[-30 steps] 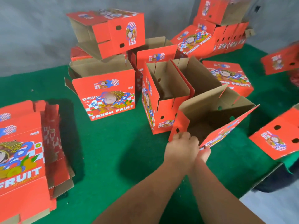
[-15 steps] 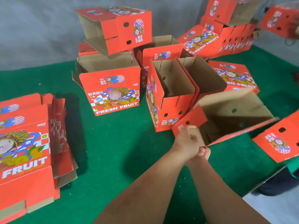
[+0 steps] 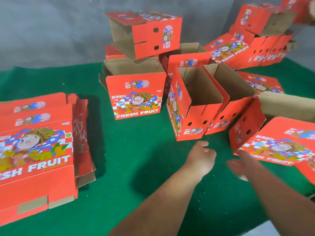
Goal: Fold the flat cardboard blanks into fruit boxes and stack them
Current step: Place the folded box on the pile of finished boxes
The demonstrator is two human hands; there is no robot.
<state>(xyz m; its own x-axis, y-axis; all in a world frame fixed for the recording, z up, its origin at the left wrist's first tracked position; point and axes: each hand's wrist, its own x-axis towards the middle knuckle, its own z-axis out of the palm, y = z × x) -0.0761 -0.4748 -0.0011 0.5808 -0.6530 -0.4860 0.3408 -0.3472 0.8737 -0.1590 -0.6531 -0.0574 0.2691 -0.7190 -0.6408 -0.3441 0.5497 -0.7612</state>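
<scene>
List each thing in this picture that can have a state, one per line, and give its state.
Stack of flat blanks: unfolded, lying flat on the green mat.
Front box: folded, upright, top open.
Box on top of it: folded, lying on its side, tilted.
Middle box: folded, upright, top open.
Tilted box at right: folded, leaning.
Left hand: open, empty.
Right hand: blurred, fingers straight, open.

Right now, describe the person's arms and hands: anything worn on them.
Both forearms are bare as far as the frame shows: no sleeves, gloves, watch or bands in view. The left hand shows no rings. The right hand is motion-blurred, so rings or marks there cannot be told.
</scene>
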